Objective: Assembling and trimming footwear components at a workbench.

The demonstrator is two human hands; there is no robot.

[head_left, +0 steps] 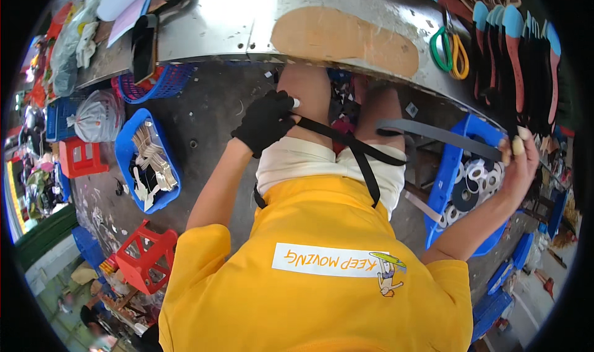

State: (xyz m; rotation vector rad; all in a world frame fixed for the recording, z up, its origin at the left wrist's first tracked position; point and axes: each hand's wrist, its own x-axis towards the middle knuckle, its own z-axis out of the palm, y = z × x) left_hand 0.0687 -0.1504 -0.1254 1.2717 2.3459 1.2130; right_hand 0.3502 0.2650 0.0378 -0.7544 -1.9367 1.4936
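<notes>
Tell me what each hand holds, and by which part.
The left hand grips a black strap by its upper part; the right hand pinches a grey strap at its right-side part. Exact tips cannot be told.

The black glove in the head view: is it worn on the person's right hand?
No, the black glove is on the left hand, while the right hand shows bare skin.

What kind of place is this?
Likely a small workshop, trade unclear: a scuffed silvery metal workbench, metal scissors with green and orange plastic handles, and a blue plastic basket of round black and white rolls.
</notes>
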